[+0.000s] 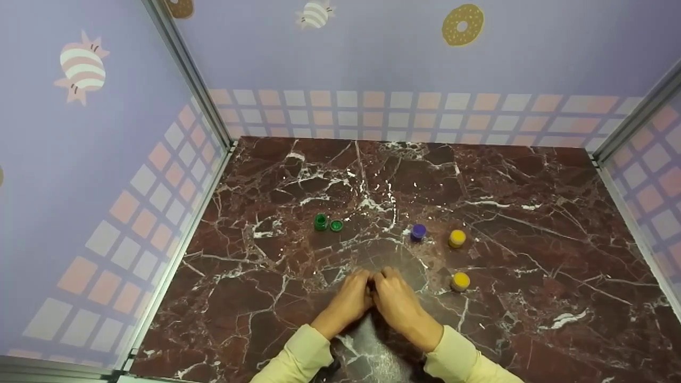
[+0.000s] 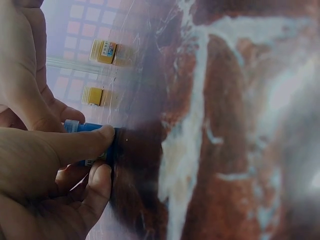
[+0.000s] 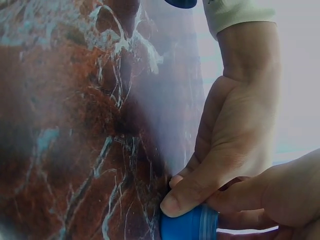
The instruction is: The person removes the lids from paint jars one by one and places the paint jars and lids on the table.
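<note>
Both hands meet low in the middle of the head view, their fingers curled inward, and hide what lies between them. The wrist views show a small blue paint jar (image 3: 184,226) with a clear lid (image 2: 71,126) there. My left hand (image 1: 348,298) grips the jar's blue body between thumb and fingers, close to the tabletop. At the lid end, the fingers of my right hand (image 1: 398,302) hold the lid, partly covered by the hand itself. Whether the lid is loose cannot be made out.
Left of centre stands an uncapped green paint jar (image 1: 320,222), its green lid (image 1: 337,226) beside it. A purple jar (image 1: 418,231) and two yellow jars (image 1: 457,238) stand to the right on the marbled table (image 1: 532,298). Patterned panels (image 1: 340,58) border the back and sides.
</note>
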{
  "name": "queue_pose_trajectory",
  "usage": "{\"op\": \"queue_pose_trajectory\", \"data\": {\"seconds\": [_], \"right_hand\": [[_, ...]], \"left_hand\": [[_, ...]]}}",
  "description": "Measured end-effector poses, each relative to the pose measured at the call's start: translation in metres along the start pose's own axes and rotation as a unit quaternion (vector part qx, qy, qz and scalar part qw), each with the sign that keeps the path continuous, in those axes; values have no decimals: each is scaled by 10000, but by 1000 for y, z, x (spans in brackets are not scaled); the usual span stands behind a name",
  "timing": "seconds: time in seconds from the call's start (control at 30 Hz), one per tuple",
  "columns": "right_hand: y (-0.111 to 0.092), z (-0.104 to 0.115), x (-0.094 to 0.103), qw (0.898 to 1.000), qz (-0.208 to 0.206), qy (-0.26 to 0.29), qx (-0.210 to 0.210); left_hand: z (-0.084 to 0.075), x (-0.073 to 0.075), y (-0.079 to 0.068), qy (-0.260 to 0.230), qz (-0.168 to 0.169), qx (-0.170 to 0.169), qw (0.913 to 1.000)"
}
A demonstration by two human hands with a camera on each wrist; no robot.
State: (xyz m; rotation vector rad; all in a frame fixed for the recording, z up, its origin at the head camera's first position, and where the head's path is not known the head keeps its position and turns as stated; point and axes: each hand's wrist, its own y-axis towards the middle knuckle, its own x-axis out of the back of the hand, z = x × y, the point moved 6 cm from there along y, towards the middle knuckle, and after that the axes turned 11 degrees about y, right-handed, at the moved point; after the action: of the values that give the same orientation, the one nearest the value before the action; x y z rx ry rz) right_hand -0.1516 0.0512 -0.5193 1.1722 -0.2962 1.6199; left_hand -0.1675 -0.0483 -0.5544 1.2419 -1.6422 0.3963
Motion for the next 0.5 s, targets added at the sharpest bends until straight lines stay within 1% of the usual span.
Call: {"op": "queue_pose_trajectory", "data": {"seconds": [0.13,0.27,0.4,0.5], "right_hand": [[0,1,1,9999,47,67,129],[0,2,3,9995,5,136,293],[1,0,3,9989,116,332,298],[1,-2,4,9982,209,472,302]], "left_hand": [[1,-1,0,2,-13,3,10000],[1,-1,0,-14,0,-20,10000],[1,-1,0,3,33,-25,10000],[0,-1,1,4,99,65,9999]]}}
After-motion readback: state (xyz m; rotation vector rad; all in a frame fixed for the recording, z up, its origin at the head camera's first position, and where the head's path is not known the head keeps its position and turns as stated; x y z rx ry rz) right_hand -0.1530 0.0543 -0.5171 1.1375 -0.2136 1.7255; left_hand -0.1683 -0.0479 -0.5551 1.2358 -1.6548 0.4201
